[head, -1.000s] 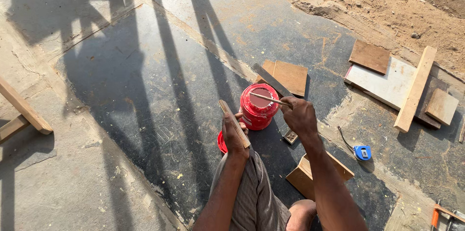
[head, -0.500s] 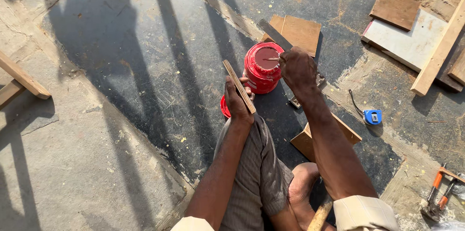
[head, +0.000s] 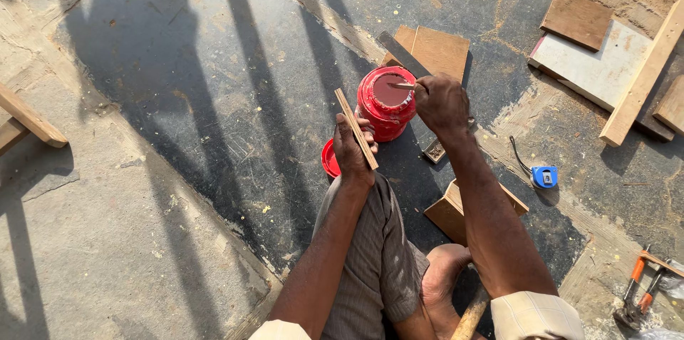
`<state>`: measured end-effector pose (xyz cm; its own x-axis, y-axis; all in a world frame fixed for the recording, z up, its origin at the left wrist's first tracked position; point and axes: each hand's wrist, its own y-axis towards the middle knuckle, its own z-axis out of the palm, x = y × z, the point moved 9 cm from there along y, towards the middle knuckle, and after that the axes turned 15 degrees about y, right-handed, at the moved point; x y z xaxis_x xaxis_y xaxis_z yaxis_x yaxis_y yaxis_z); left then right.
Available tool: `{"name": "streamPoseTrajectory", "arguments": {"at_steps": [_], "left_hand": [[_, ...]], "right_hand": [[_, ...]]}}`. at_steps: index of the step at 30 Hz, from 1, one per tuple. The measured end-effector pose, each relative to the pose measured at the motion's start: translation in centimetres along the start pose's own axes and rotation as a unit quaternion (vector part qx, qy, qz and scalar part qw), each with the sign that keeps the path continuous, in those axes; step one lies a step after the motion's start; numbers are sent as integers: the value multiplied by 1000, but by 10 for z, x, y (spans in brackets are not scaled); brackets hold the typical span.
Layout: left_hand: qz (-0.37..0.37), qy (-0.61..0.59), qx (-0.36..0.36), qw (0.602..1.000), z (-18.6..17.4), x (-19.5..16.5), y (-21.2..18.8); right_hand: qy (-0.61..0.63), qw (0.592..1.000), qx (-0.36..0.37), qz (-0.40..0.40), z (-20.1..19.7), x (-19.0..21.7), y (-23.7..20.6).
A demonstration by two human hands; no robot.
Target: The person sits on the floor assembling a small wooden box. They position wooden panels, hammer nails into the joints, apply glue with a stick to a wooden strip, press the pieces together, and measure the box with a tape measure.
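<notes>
An open red tub (head: 385, 103) with reddish-brown paste inside stands on the dark floor in front of my knee. My right hand (head: 442, 103) is closed around a small stick (head: 403, 85) whose tip dips into the tub. My left hand (head: 350, 151) grips a thin wooden strip (head: 355, 128), held slanted just left of the tub. The tub's red lid (head: 330, 158) lies on the floor, partly hidden behind my left hand.
Flat wooden boards (head: 434, 50) lie behind the tub. A wooden block (head: 452, 212) sits by my right forearm, a blue tape measure (head: 543, 177) to its right. Boards and a plank (head: 641, 83) lie at the right; clamps (head: 638, 297) at lower right; a hammer handle (head: 470, 320) by my foot.
The view has drifted, so everything sits slightly lower in frame. My right hand keeps working the stick in the tub; my left hand still holds the strip, now a little lower.
</notes>
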<state>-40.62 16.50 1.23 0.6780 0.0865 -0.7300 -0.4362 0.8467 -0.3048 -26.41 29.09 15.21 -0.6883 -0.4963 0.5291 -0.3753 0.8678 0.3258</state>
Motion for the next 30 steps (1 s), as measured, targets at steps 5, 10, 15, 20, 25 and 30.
{"name": "streamPoseTrajectory", "arguments": {"at_steps": [5,10,15,20,25,30], "left_hand": [[12,29,11,999,6,-7,-3],[-22,9,-5,1000,-3,-2,-4],[-14,20,21,999,7,9,1],[-31,11,23,999,2,17,1],[-67,83,92,990,15,25,-3],[-119,162,222,954,42,41,-22]], "right_hand": [[-72,987,130,55,41,-5,2],[194,970,-35,141,-22,-25,-23],[309,922,-41,230,-46,-51,-78],[498,784,-127,349,-30,-96,-119],[574,728,-162,339,-29,-102,-148],[695,657,-107,273,-51,-67,-178]]}}
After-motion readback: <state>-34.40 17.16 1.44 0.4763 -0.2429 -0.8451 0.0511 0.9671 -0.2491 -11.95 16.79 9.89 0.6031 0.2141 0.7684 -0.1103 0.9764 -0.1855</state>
